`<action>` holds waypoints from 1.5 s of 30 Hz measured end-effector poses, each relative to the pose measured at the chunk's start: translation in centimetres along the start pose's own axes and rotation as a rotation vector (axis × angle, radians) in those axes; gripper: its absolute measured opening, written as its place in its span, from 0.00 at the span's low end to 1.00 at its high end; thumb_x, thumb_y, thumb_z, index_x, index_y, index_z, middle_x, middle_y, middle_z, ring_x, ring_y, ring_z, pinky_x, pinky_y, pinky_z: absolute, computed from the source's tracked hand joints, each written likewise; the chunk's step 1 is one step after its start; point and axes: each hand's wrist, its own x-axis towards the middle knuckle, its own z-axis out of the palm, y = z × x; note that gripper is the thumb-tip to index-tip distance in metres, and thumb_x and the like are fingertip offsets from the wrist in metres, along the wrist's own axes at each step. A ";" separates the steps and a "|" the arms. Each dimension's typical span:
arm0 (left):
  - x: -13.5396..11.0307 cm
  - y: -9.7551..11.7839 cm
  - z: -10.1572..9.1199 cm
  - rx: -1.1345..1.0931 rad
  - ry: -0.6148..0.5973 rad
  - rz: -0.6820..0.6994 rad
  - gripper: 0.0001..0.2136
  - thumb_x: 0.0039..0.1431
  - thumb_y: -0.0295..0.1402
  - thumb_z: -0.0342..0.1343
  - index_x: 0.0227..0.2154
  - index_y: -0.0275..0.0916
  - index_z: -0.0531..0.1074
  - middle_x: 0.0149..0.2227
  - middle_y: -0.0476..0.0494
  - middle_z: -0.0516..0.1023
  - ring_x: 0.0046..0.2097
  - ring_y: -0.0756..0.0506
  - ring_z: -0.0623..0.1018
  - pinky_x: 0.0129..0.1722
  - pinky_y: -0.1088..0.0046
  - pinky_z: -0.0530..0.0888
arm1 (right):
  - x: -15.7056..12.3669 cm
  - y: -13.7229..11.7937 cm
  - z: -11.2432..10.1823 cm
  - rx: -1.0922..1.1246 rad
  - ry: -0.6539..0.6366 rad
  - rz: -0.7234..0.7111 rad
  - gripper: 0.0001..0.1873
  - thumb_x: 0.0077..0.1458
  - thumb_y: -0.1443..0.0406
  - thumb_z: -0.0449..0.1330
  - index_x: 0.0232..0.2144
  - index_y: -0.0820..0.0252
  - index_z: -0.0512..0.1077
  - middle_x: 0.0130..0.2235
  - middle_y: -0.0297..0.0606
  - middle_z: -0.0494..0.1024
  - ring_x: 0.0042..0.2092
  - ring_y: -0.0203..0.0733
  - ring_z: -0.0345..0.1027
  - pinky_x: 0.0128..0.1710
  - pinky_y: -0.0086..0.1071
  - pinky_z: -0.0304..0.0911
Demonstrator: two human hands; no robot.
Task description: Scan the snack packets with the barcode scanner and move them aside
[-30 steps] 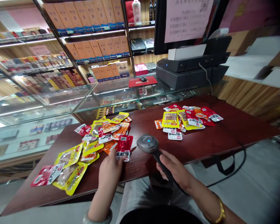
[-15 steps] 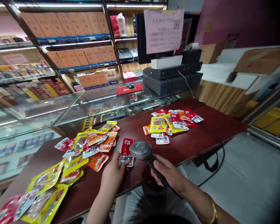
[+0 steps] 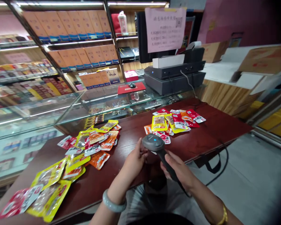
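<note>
Shop wall: shelves [image 3: 69, 43] are filling the background with upright orange boxes [image 3: 81, 23]; goods at far left are blurring and running out of frame, while dark shading is swallowing the upper right corner.
Dark red worktop [image 3: 128, 132]: it is stretching across the middle, its lower left end being cut off by the frame.
Glass case [image 3: 100, 104]: standing along the far side; reflections are making its contents hard to read.
Monitor [image 3: 142, 40]: pink sheet [image 3: 165, 28] is covering much of it, the small lettering blurring.
Left packets [image 3: 78, 161]: yellow, red and orange ones are lying spread and overlapping, many partly hiding others.
Right packets [image 3: 159, 122]: a tighter heap is lying beyond the scanner, whose head is close to blocking its near edge.
Right hand [image 3: 176, 165]: reaching in from lower right, its fingers are wrapping the scanner's handle, some tips disappearing behind it.
Left hand [image 3: 133, 159]: angling up from the bottom, its fingers are bending inward beside the scanner's head; whether they are gripping anything cannot be told.
Scanner [image 3: 153, 142]: hanging above the worktop between both hands, its head is pointing away from the person and showing a blue light.
Bangles: pale one [image 3: 113, 203] is circling the left wrist, gold one [image 3: 223, 215] the right.
</note>
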 end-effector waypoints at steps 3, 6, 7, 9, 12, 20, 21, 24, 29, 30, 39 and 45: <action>-2.0 -1.4 -2.6 0.160 0.070 -0.056 0.31 0.58 0.35 0.57 0.65 0.39 0.62 0.50 0.36 0.81 0.44 0.41 0.82 0.48 0.62 0.76 | 0.2 0.3 -0.2 -0.016 -0.001 0.006 0.28 0.58 0.43 0.62 0.45 0.60 0.67 0.22 0.26 0.66 0.20 0.29 0.54 0.20 0.24 0.51; -4.0 -3.1 -5.6 0.407 0.228 -0.051 0.25 0.61 0.40 0.55 0.60 0.39 0.70 0.53 0.35 0.80 0.50 0.39 0.79 0.54 0.59 0.73 | 0.5 0.7 -0.3 -0.014 -0.003 0.023 0.26 0.58 0.44 0.62 0.43 0.59 0.67 0.23 0.26 0.66 0.20 0.29 0.54 0.20 0.24 0.50; -4.4 -3.6 -6.5 0.509 0.287 -0.047 0.24 0.62 0.40 0.54 0.59 0.38 0.71 0.54 0.35 0.79 0.53 0.37 0.78 0.56 0.57 0.72 | 0.6 0.8 -0.3 -0.016 -0.002 0.029 0.26 0.58 0.44 0.62 0.43 0.59 0.66 0.23 0.26 0.66 0.20 0.29 0.55 0.20 0.24 0.50; -4.9 -4.3 -8.0 0.726 0.396 -0.042 0.24 0.64 0.41 0.53 0.60 0.38 0.70 0.59 0.33 0.75 0.59 0.35 0.74 0.60 0.54 0.68 | 0.9 0.9 -0.3 -0.020 0.003 0.039 0.26 0.58 0.44 0.63 0.43 0.59 0.66 0.23 0.26 0.67 0.20 0.29 0.55 0.20 0.24 0.50; -4.4 -4.8 -9.4 0.961 0.487 -0.039 0.24 0.65 0.39 0.52 0.63 0.40 0.68 0.64 0.31 0.69 0.63 0.33 0.70 0.62 0.52 0.66 | 1.1 0.8 -0.1 -0.022 0.011 0.044 0.25 0.57 0.44 0.63 0.42 0.58 0.67 0.23 0.26 0.67 0.20 0.29 0.55 0.20 0.23 0.50; -0.8 -5.1 -10.4 1.099 0.311 -0.094 0.31 0.63 0.40 0.56 0.67 0.35 0.61 0.69 0.31 0.62 0.70 0.34 0.62 0.67 0.47 0.58 | 1.3 0.8 2.1 -0.021 -0.039 0.050 0.30 0.51 0.40 0.65 0.37 0.57 0.65 0.22 0.25 0.65 0.19 0.28 0.53 0.19 0.23 0.50; -0.7 -5.2 -10.3 1.099 0.280 -0.095 0.31 0.63 0.39 0.56 0.67 0.34 0.61 0.69 0.30 0.61 0.70 0.34 0.61 0.68 0.47 0.57 | 1.4 0.8 2.3 -0.020 -0.047 0.052 0.30 0.51 0.40 0.65 0.37 0.57 0.65 0.22 0.25 0.65 0.19 0.27 0.53 0.19 0.23 0.51; -1.3 -5.4 -9.6 1.050 0.214 -0.056 0.31 0.62 0.38 0.57 0.66 0.32 0.61 0.68 0.28 0.62 0.69 0.35 0.64 0.67 0.50 0.60 | 1.7 1.1 2.5 -0.019 -0.071 0.052 0.29 0.51 0.40 0.65 0.37 0.57 0.65 0.21 0.24 0.65 0.19 0.28 0.52 0.18 0.23 0.51; -3.8 -4.7 -8.0 0.907 0.163 0.043 0.27 0.64 0.39 0.55 0.64 0.38 0.65 0.62 0.34 0.73 0.62 0.37 0.73 0.64 0.57 0.66 | 2.1 1.5 2.7 -0.025 -0.097 0.058 0.32 0.51 0.39 0.65 0.43 0.59 0.67 0.21 0.24 0.66 0.19 0.28 0.53 0.18 0.23 0.51; -4.2 -4.4 -7.7 0.891 0.188 0.042 0.24 0.64 0.39 0.55 0.62 0.38 0.67 0.60 0.35 0.75 0.60 0.38 0.75 0.62 0.58 0.68 | 2.1 1.5 2.8 -0.027 -0.102 0.059 0.33 0.51 0.39 0.65 0.43 0.59 0.68 0.21 0.24 0.66 0.19 0.28 0.53 0.18 0.23 0.51; -3.0 -3.6 -7.9 1.052 0.277 -0.159 0.26 0.59 0.48 0.59 0.51 0.32 0.72 0.50 0.28 0.78 0.54 0.30 0.75 0.54 0.57 0.69 | 1.6 1.5 2.6 -0.026 -0.101 0.042 0.33 0.52 0.40 0.64 0.46 0.59 0.68 0.21 0.24 0.66 0.18 0.28 0.54 0.17 0.23 0.52; -2.1 -4.0 -7.3 0.849 0.177 -0.236 0.19 0.63 0.46 0.54 0.48 0.37 0.67 0.41 0.35 0.81 0.46 0.34 0.81 0.39 0.66 0.70 | 1.2 1.1 2.2 -0.010 -0.080 0.023 0.34 0.51 0.39 0.65 0.45 0.59 0.67 0.21 0.24 0.66 0.19 0.28 0.53 0.18 0.23 0.52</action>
